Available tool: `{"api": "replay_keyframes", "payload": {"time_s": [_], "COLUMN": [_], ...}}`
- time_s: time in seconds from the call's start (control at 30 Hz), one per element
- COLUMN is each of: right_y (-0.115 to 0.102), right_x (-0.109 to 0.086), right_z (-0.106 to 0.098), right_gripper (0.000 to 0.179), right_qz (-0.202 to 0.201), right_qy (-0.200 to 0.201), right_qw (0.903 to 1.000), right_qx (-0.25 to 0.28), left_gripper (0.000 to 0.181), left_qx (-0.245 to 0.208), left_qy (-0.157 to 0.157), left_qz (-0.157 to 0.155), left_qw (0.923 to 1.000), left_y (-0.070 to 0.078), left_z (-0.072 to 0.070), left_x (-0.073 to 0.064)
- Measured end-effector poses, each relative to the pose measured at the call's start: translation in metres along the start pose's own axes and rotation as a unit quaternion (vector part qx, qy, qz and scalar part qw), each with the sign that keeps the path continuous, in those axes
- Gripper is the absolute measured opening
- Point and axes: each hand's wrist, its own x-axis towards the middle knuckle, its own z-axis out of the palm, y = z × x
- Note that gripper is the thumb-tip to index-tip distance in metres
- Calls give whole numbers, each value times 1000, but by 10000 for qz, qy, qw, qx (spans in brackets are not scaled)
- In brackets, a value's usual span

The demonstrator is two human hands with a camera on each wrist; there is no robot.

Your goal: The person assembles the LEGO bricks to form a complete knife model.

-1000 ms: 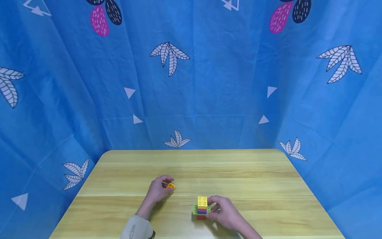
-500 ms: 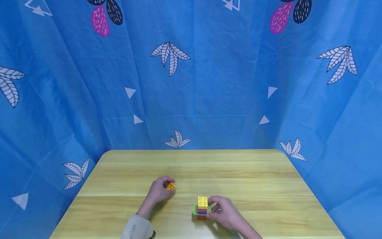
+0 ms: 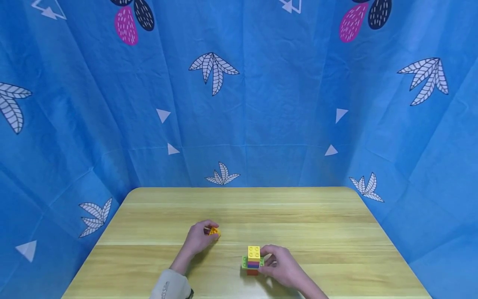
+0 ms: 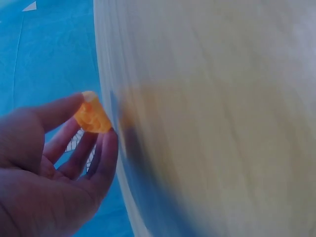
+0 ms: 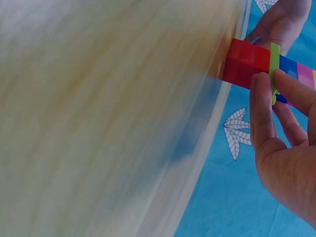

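Note:
Between thumb and fingertips, my left hand [image 3: 195, 241] pinches a small orange toy brick [image 4: 92, 117] with an angled outline, left of the middle of the table. My right hand [image 3: 283, 265] grips the right side of an upright toy brick stack. A red brick [image 5: 247, 63] forms its base, and over that a wider light green plate [image 3: 244, 263] sticks out on both sides. Blue and purple layers follow, and a yellow brick [image 3: 254, 252] with studs tops it. In the right wrist view, the fingers reach the green plate and the layers beside it.
The pale wooden table [image 3: 298, 216] has rounded far corners. A blue patterned curtain [image 3: 261, 104] hangs behind it and on both sides. My left arm wears a light grey sleeve [image 3: 169, 285].
The orange brick has turned slightly between my left fingertips. My right hand and the brick stack have stayed in place.

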Motion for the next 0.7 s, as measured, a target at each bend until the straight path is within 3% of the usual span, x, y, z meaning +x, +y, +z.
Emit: {"api": "replay_keyframes", "payload": {"time_s": [0.23, 0.5, 0.7], "right_y": [0, 0, 0], "right_x": [0, 1, 1], "right_z": [-1, -2, -2], "right_gripper": [35, 35, 35], "right_qz": [25, -28, -14], "right_qy": [-40, -45, -67], "right_qw": [10000, 10000, 10000], "right_qx": [83, 38, 52], "left_gripper": [27, 34, 31], "left_qx": [-124, -272, -468], "left_qy": [129, 550, 560], "left_qz": [-82, -51, 9], "left_qw": [9998, 9981, 9973], "left_y": [0, 2, 1], "left_z": [0, -7, -8], "left_x": [1, -2, -4]}}
